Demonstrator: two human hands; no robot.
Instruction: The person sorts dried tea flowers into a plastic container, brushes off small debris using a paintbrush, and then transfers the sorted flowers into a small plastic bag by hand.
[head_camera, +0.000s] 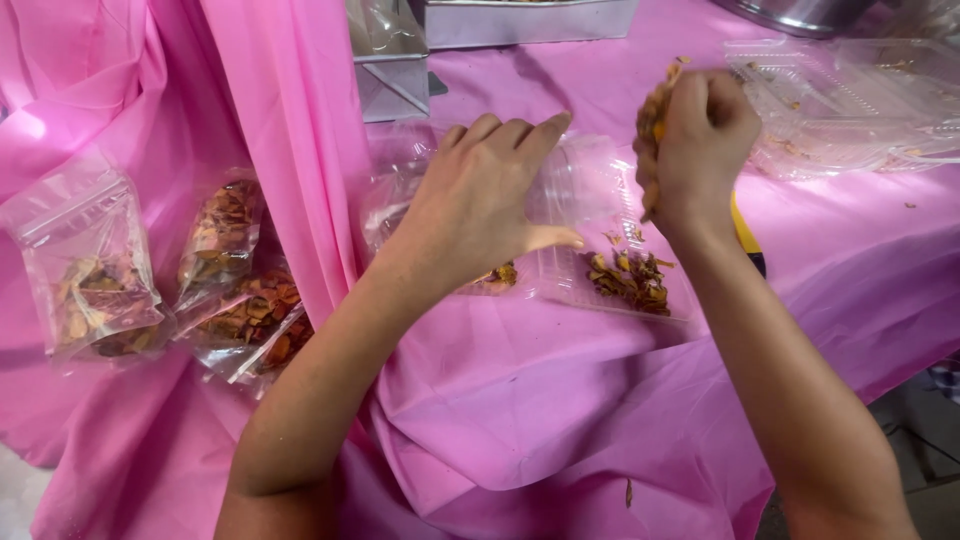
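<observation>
Clear plastic bags already filled with dried brown chips are seen well apart to the left of the left hand. That hand is laid flat, fingers together, on an open clear pouch. Just to its right, the right hand is clenched on a clump of chips, held above the loose chips inside the pouch, whose long axis runs left to right.

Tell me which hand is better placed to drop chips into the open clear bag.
Right. The right hand already holds a fistful of dried chips above the clear bag, while the left hand rests on the bag, steadying it.
</observation>
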